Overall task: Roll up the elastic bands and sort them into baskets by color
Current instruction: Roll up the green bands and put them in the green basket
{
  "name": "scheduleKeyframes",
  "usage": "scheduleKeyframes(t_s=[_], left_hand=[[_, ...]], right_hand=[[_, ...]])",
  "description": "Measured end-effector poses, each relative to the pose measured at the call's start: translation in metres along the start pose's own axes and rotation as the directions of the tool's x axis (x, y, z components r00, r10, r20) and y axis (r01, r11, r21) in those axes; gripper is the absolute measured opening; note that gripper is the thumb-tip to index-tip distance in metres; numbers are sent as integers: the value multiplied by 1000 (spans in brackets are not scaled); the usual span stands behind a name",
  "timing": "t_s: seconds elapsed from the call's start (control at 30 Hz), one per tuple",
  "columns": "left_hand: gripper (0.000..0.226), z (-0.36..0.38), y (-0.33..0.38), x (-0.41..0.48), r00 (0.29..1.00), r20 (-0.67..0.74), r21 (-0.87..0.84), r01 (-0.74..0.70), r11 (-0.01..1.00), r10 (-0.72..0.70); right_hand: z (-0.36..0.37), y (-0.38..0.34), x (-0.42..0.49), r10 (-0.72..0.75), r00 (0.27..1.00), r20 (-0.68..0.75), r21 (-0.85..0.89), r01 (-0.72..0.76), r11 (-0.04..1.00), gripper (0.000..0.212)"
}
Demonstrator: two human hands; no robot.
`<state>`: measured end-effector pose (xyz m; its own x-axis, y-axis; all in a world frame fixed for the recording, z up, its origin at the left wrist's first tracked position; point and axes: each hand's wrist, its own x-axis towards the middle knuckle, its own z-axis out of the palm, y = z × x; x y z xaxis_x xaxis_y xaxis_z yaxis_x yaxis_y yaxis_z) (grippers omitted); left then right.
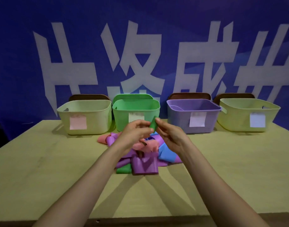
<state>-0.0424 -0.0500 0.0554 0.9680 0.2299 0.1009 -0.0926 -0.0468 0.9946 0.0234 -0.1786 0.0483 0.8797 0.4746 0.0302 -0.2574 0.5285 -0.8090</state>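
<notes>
pinching a green band [153, 126] between both hands [135, 132] [170, 136], above the band pile [144, 163]

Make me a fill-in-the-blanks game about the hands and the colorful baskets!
The left hand and right hand pinch a rolled band colored ____.
Between the green basket and the right yellow basket stands another basket, colored ____.
The left yellow basket wears a label colored ____.
Missing words: green, purple, pink.
</notes>
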Motion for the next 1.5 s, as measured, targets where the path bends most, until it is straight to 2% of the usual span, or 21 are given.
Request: scheduleKeyframes(t_s=[0.1, 0.23, 0.33, 0.4, 0.63, 0.83, 1.07, 1.2, 1.33, 1.43, 1.5], left_hand=[[21, -7, 18, 26, 998, -10, -20, -57, 998, 57], [22, -22, 32, 89, 997, -18, -9, -76, 997, 76], [23, -38, 35, 145, 998, -27, 36, -55, 998, 56], [26, -48, 35, 176, 999, -43, 48, -15, 999, 17], [24, -74, 49, 222, 967, -144, -36, 205, 978, -208], [21, -83, 70, 235, 936, -163, -56, 308, 950, -313], [21, -96, 52, 246, 886, -180, -60, 423, 904, -427], [20, -106, 33, 258, 862, -146, 2, 491, 871, -485], [43, -116, 12, 278, 799, -198, 224, 600, 767, -568], [44, -116, -1, 290, 722, -209, 226, 692, 685, -660], [41, -117, -8, 294, 677, -237, 198, 736, 647, -697]], right_hand=[[14, -20, 27, -14, 1000, 14, -96, 15, 995, 6], [23, -36, 85, -56, 998, 20, -309, 60, 949, 11], [29, -43, 141, -124, 992, -2, -411, 112, 905, 15], [34, -43, 172, -118, 993, -23, -434, 96, 896, 16], [55, -56, 225, 138, 988, -75, -370, -156, 916, 8], [73, -68, 248, 235, 961, -148, -429, -277, 860, 10], [70, -48, 265, 334, 927, -169, -424, -374, 825, 18], [61, -30, 284, 418, 884, -209, -423, -467, 777, 19], [48, -4, 310, 471, 812, -345, -432, -583, 688, 24], [42, 20, 324, 553, 707, -441, -425, -708, 564, 16], [41, 33, 329, 575, 675, -462, -431, -737, 520, 18]])
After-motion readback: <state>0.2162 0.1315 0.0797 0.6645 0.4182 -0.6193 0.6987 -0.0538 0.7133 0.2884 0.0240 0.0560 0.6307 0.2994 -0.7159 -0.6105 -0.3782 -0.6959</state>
